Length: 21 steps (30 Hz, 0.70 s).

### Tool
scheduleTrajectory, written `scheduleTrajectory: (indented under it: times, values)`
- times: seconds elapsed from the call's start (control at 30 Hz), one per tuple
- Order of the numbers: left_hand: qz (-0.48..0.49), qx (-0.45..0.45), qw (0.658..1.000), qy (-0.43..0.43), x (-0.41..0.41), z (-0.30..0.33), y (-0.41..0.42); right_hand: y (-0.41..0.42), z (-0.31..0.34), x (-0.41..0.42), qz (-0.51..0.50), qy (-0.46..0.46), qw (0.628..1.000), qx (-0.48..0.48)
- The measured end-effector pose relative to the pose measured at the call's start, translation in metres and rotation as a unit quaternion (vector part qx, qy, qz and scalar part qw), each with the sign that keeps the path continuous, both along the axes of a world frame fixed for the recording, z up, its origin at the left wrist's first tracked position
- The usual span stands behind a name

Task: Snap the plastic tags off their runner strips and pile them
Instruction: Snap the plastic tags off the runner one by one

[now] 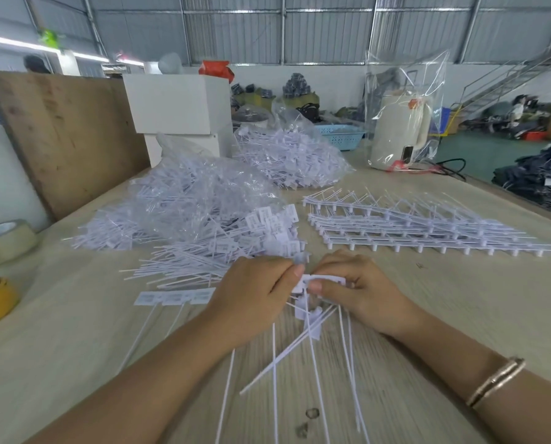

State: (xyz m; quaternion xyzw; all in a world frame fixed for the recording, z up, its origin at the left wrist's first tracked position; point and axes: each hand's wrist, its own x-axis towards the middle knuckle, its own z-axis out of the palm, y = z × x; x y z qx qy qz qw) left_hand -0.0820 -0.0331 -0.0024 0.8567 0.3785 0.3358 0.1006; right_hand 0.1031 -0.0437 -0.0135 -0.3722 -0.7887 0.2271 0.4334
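Both hands meet at the near middle of the worktop [460, 315], working one runner strip [327, 279]. Right hand [360, 290] has its grip pinched on the strip's white tag heads, thumb on top, fingers curled under. Left hand [255, 293] is pinching the strip's left end, thumb tip touching the outermost tag; exact finger placement underneath is hidden.

Key relation: the strip's long axis runs left-right between the two thumbs, and the tag tails [312, 363] hang off it toward the near edge, fanned and crossing. So the snap looks like a twist or bend across that axis, left hand being the one on the tag to come off, right hand anchoring.

Loose-tag pile [223, 251] sits just beyond the left hand, toward the far-left side, partly under a clear bag [184, 193]. Short drop from the left hand. A short strip of three tags [175, 298] lies flat just left of the left hand.

Unbroken strips stack [412, 225] lies beyond the right hand, toward the right edge. Plenty left, so the job looks nowhere near done.

Risk: crossed tails could tangle on pull-off.
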Motion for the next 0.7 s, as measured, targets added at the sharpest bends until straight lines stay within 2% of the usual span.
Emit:
scheduleTrajectory:
  times: [0.17, 0.27, 0.53, 0.7]
  values:
    - [-0.014, -0.037, 0.994, -0.098, 0.007, -0.001, -0.002, 0.003, -0.004, -0.003, -0.025, 0.058, 0.997, 0.052]
    - [-0.034, -0.035, 0.989, -0.136, 0.01, 0.002, -0.007, 0.004, -0.006, -0.001, -0.041, 0.058, 0.994, 0.082]
    - [-0.059, -0.045, 0.977, -0.201, 0.014, 0.0, -0.011, -0.002, -0.003, -0.002, -0.045, 0.073, 0.991, 0.105]
    - [-0.087, -0.064, 0.968, -0.228, 0.015, -0.002, -0.011, -0.005, 0.002, -0.004, -0.007, 0.097, 0.991, 0.096]
